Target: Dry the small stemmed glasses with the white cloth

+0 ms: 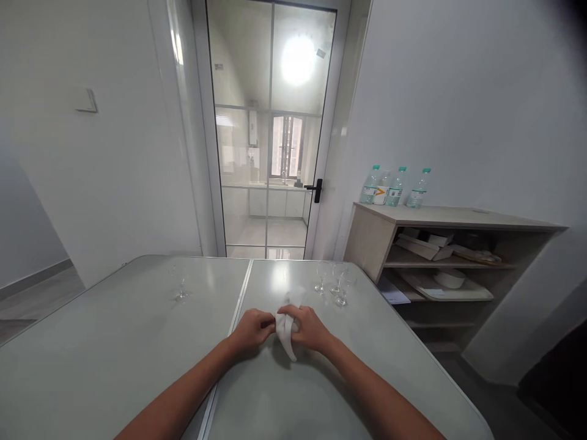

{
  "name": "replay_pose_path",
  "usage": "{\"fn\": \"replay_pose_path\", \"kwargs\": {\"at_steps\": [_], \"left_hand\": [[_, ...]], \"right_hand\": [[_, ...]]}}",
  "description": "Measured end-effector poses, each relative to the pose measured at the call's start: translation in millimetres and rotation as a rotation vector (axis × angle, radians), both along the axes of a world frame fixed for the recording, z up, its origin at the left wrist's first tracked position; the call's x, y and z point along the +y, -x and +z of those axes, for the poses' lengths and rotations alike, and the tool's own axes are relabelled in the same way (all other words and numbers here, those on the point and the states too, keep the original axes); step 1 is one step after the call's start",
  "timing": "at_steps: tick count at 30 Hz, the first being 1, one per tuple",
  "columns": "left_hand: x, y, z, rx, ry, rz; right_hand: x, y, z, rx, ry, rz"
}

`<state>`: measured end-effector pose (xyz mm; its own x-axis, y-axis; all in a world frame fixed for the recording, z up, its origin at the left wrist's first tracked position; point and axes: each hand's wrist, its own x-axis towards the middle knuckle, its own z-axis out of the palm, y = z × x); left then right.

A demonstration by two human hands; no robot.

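Observation:
Over the near middle of the table, a white cloth [285,333] is bunched up with one end hanging down. My right hand [308,327] is closed around it from the right. Against the cloth's left edge, my left hand [253,329] has its fingers pinched together; what lies between them is hidden. A faint clear shape shows just above the cloth, too indistinct to name. Several clear stemmed glasses [340,298] stand in a group beyond my right hand. Another stemmed glass [181,292] is by itself on the table's left half.
The pale table [137,354] has a metal seam [243,287] running lengthwise. To the right is a shelf unit [371,238] with several plastic bottles [395,188] on top and a tray [463,294] and a white bowl [450,279] inside. A glass door [266,232] is straight ahead.

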<state>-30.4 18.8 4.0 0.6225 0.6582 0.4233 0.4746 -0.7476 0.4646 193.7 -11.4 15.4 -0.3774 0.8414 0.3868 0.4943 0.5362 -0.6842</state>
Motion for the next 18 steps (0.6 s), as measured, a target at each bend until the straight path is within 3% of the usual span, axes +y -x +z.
{"fn": "replay_pose_path", "kwargs": {"at_steps": [4, 8, 11, 14, 18], "left_hand": [[2, 4, -5.0, 0.092, -0.318, -0.032], [4, 5, -5.2, 0.072, -0.323, -0.010], [6, 2, -1.8, -0.039, -0.145, 0.094], [9, -3, 2.5, -0.224, 0.170, 0.174], [9, -13, 2.1, -0.377, 0.565, 0.064]], "right_hand": [[8, 12, -13.5, 0.474, 0.466, -0.103], [17, 18, -26.6, 0.705, 0.684, -0.136], [19, 19, -26.4, 0.906, 0.732, -0.200], [14, 23, -21.1, 0.995, 0.676, -0.130], [3, 33, -20.9, 0.959, 0.571, 0.006]]}}
